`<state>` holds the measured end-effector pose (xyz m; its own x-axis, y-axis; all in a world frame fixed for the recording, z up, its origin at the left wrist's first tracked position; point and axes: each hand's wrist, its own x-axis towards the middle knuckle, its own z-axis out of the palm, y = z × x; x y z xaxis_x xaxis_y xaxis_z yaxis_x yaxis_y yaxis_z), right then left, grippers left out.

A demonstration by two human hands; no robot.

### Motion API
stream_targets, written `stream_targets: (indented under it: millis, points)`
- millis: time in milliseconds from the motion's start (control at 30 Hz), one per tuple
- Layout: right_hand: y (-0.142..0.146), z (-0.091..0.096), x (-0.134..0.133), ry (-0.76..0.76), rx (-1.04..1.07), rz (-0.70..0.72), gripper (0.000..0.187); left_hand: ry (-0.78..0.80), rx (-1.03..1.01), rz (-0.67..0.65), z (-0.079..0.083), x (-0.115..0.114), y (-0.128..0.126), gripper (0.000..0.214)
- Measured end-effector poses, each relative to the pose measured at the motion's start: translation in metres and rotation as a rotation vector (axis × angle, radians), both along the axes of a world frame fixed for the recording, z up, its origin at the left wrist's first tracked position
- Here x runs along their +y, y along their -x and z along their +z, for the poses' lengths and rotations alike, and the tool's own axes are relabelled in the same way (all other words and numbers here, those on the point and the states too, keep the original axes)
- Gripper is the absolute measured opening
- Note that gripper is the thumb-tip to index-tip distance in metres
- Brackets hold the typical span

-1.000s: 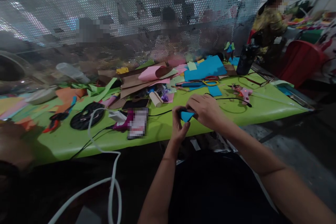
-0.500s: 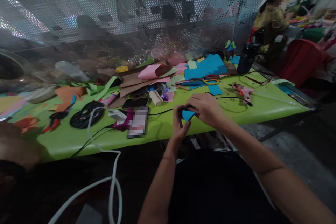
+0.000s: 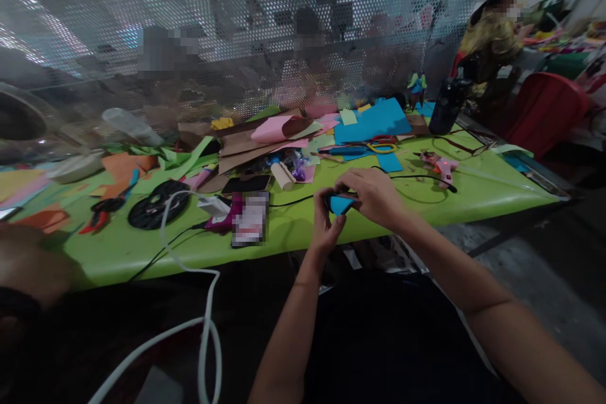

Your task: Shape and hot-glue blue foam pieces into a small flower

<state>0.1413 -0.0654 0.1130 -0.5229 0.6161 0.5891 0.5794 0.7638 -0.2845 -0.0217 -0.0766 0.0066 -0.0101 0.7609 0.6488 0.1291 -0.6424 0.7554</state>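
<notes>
A small folded blue paper piece [image 3: 339,204] is pinched between both my hands just above the near edge of the lime-green table [image 3: 284,233]. My left hand [image 3: 324,227] grips it from below and the left, fingers curled. My right hand [image 3: 372,196] closes over it from above and the right. Most of the paper is hidden by my fingers.
Coloured paper sheets [image 3: 369,121], scissors [image 3: 379,147], a pink glue gun [image 3: 440,167] with a black cord, a glue stick [image 3: 283,177], a black disc [image 3: 158,205], red pliers [image 3: 97,218] and a white cable [image 3: 203,303] lie around. A perforated screen stands behind. A person [image 3: 492,38] sits far right near a red chair [image 3: 544,107].
My hands and the blue paper have barely shifted, only turning the piece slightly between the fingers. The view has drifted a little.
</notes>
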Motion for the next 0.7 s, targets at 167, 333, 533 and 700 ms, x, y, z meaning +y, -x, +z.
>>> stream_targets:
  millis: [167, 333, 533, 700]
  points:
    - [0.0, -0.011, 0.001, -0.004, 0.104, -0.025, 0.004, -0.003, -0.036, -0.014, 0.001, 0.0, -0.001, 0.058]
    - [0.001, -0.018, 0.001, -0.044, 0.145, -0.021, 0.005, -0.007, -0.035, -0.013, 0.001, 0.0, 0.0, 0.056]
    - [-0.001, -0.018, 0.001, -0.041, 0.168, 0.017, 0.01, -0.006, -0.054, 0.0, 0.0, 0.001, -0.001, 0.059]
    - [0.0, -0.02, 0.0, -0.013, 0.217, 0.012, 0.008, -0.038, -0.059, -0.015, 0.001, 0.001, -0.001, 0.055]
